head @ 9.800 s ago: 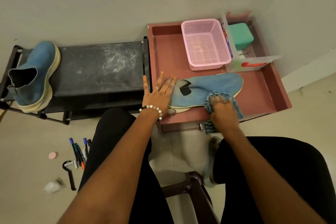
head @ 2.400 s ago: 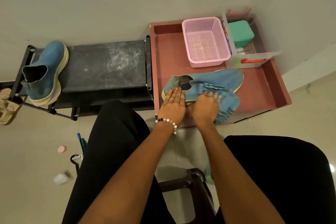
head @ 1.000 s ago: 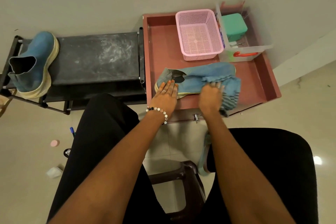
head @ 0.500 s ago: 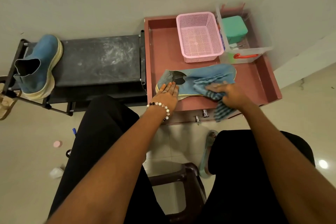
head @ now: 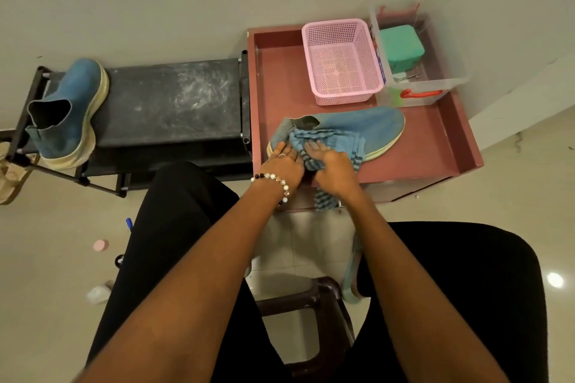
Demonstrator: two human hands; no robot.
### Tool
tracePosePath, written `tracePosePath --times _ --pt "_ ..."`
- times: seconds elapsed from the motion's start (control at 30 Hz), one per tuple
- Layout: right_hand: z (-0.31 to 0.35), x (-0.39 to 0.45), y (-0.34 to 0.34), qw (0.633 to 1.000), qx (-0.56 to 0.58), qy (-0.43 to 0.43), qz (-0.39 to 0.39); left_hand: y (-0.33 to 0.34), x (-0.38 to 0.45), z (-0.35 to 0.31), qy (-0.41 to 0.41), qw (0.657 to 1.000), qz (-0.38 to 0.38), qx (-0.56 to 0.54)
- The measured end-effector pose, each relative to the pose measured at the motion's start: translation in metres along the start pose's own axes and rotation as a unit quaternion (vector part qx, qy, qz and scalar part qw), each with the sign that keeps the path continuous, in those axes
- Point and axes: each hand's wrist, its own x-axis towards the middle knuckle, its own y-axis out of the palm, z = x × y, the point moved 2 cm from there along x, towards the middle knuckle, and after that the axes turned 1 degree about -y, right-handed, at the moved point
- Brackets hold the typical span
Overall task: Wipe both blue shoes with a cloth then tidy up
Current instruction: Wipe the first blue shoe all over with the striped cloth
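One blue shoe [head: 373, 126] lies on its side on the reddish-brown tray table [head: 435, 146], toe pointing right. A blue striped cloth [head: 326, 140] is draped over its heel half, one end hanging off the table's front edge. My right hand [head: 334, 168] presses the cloth onto the shoe. My left hand [head: 284, 165] lies flat against the shoe's heel end, fingers together. The second blue shoe [head: 70, 112] stands upright at the left end of the black rack [head: 174, 102].
A pink mesh basket [head: 340, 60] and a clear box [head: 417, 71] holding a green case stand at the back of the tray table. Markers, a pink cap and a white scrap lie on the floor at the left. A dark stool [head: 311, 298] sits between my legs.
My right hand has slid the cloth leftward from the shoe's middle to its heel end, close beside my left hand. The shoe and my left hand have stayed put.
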Motion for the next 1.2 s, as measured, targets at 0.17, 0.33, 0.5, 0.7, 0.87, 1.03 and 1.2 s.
tracePosePath --times 0.17,0.33,0.5,0.7,0.87,1.03,1.2 --pt "-0.08 -0.013 -0.055 0.992 -0.102 -0.023 0.076 0.005 0.002 0.002 -0.002 1.0 0.002 0.0" --pt "-0.121 -0.01 -0.069 0.947 -0.319 0.049 0.0 0.006 0.002 0.002 -0.002 1.0 0.001 0.003" --pt "-0.033 0.001 -0.004 0.951 -0.249 0.175 -0.045 0.005 0.001 0.001 -0.007 1.0 -0.012 -0.002" --pt "-0.008 -0.008 -0.004 0.998 -0.052 -0.003 -0.027 0.003 0.0 0.002 0.0 1.0 -0.007 0.001" --pt "-0.091 -0.011 -0.058 0.989 -0.133 -0.019 0.057 0.005 0.001 0.002 -0.006 1.0 -0.008 -0.003" --pt "-0.113 -0.007 -0.077 0.947 -0.3 0.107 -0.037 0.007 0.001 0.002 -0.004 1.0 -0.015 -0.007" --pt "-0.036 0.001 -0.008 0.93 -0.273 0.234 -0.079 0.007 0.001 0.001 -0.009 1.0 -0.026 -0.009"
